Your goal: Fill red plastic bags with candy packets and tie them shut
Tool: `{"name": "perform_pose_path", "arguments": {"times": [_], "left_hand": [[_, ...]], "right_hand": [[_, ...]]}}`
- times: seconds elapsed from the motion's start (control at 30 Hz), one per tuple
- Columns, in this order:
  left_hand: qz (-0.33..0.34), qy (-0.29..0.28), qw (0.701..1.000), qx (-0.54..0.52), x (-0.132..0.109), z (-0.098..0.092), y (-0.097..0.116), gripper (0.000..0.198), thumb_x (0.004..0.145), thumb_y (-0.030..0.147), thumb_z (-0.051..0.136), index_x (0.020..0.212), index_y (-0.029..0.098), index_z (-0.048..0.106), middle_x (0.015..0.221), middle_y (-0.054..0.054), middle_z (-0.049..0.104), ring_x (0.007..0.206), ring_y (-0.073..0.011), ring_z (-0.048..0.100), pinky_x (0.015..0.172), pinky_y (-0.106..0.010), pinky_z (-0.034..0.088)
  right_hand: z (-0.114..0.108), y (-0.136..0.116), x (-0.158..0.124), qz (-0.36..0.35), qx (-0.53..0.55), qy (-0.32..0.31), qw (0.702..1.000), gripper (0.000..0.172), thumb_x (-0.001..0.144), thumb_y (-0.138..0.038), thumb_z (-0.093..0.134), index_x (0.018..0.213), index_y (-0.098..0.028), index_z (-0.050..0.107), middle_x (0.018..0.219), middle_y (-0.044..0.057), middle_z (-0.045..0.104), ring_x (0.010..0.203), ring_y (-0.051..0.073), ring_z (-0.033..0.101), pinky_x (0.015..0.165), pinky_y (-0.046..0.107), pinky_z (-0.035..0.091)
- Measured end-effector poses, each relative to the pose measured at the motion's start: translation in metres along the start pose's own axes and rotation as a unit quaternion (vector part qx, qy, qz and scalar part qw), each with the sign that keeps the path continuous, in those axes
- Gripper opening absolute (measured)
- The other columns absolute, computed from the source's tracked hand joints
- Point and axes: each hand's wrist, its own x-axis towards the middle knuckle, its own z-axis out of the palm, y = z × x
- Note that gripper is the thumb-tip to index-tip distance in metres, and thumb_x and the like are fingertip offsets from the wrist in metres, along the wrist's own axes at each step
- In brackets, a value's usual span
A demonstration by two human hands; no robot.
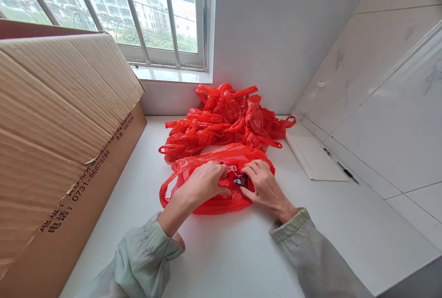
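A red plastic bag (pixel 210 201) lies flat on the white counter (pixel 241 252) in front of me. My left hand (pixel 203 182) rests on top of it with fingers curled, pinching the bag near its middle. My right hand (pixel 263 184) presses on the bag's right side, its fingers closed around a small dark packet (pixel 240 180) that sits between the two hands. Behind the bag is a heap of several more crumpled red plastic bags (pixel 226 118).
A large cardboard box (pixel 58 150) with open flaps stands along the left. A white notepad (pixel 314 153) and a black pen (pixel 340 165) lie at the right by the tiled wall. A barred window (pixel 138 12) is at the back.
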Motion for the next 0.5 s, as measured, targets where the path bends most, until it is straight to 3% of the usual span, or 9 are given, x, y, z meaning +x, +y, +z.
{"name": "perform_pose_path", "arguments": {"times": [0.13, 0.23, 0.37, 0.5], "left_hand": [[-0.001, 0.062, 0.994, -0.092, 0.003, 0.003, -0.005, 0.03, 0.082, 0.046, 0.066, 0.088, 0.019, 0.054, 0.082, -0.001, 0.057, 0.077, -0.0186, 0.049, 0.065, -0.027, 0.036], [0.004, 0.047, 0.984, -0.172, 0.006, 0.002, -0.005, 0.036, 0.077, 0.05, 0.07, 0.086, 0.019, 0.053, 0.079, 0.002, 0.055, 0.073, -0.0166, 0.047, 0.061, -0.026, 0.034], [0.027, 0.021, 0.977, -0.213, 0.009, -0.002, -0.002, 0.032, 0.078, 0.045, 0.068, 0.072, 0.018, 0.053, 0.064, 0.006, 0.046, 0.061, -0.0125, 0.039, 0.054, -0.026, 0.026], [0.049, 0.04, 0.973, -0.224, 0.011, -0.002, -0.002, 0.025, 0.08, 0.04, 0.066, 0.073, 0.017, 0.06, 0.062, 0.006, 0.046, 0.06, -0.0113, 0.037, 0.055, -0.026, 0.026]], "right_hand": [[0.0, -0.004, 0.001, -0.01, -0.003, 0.085, 0.996, 0.022, 0.081, -0.025, 0.065, 0.101, -0.018, 0.058, 0.091, 0.008, 0.066, 0.093, 0.027, 0.053, 0.087, 0.045, 0.044], [0.001, -0.01, 0.0, -0.027, 0.003, 0.134, 0.991, 0.019, 0.085, -0.027, 0.062, 0.103, -0.021, 0.058, 0.087, 0.006, 0.065, 0.091, 0.025, 0.055, 0.092, 0.047, 0.044], [0.002, -0.016, 0.0, -0.048, 0.025, 0.151, 0.987, 0.021, 0.088, -0.027, 0.06, 0.109, -0.023, 0.059, 0.09, 0.004, 0.067, 0.093, 0.024, 0.057, 0.098, 0.048, 0.044], [0.001, -0.018, 0.001, -0.061, 0.042, 0.155, 0.985, 0.026, 0.091, -0.026, 0.059, 0.117, -0.024, 0.058, 0.094, 0.005, 0.069, 0.096, 0.024, 0.058, 0.096, 0.046, 0.048]]}}
